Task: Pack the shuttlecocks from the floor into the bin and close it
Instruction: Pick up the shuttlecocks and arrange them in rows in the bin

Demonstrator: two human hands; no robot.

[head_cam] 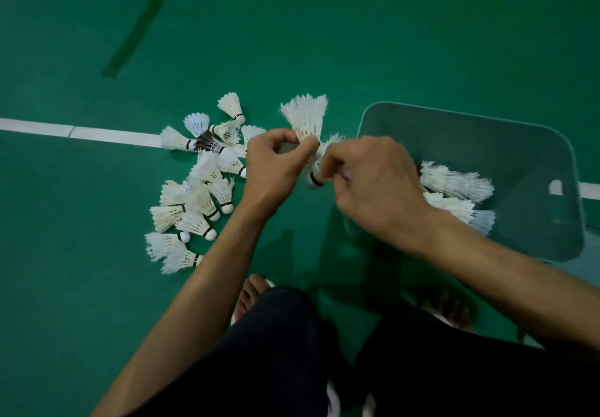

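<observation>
Several white feather shuttlecocks (198, 189) lie in a loose heap on the green court floor, left of centre. My left hand (276, 166) pinches one shuttlecock (305, 114) by its base, feathers fanned upward. Just to its right, my right hand (373, 186) grips another shuttlecock (316, 174), whose cork end with a dark band points down-left. Both hands meet above the floor, just left of the bin. The translucent grey-green bin (506, 144) stands open at the right with several shuttlecocks (454, 189) inside along its near wall. No lid is in view.
White court lines (81, 132) run across the floor behind the heap and along the top. My bare feet (250, 296) in sandals and my dark-trousered knees fill the bottom. A dark strip (139, 24) lies diagonally on the floor at the upper left.
</observation>
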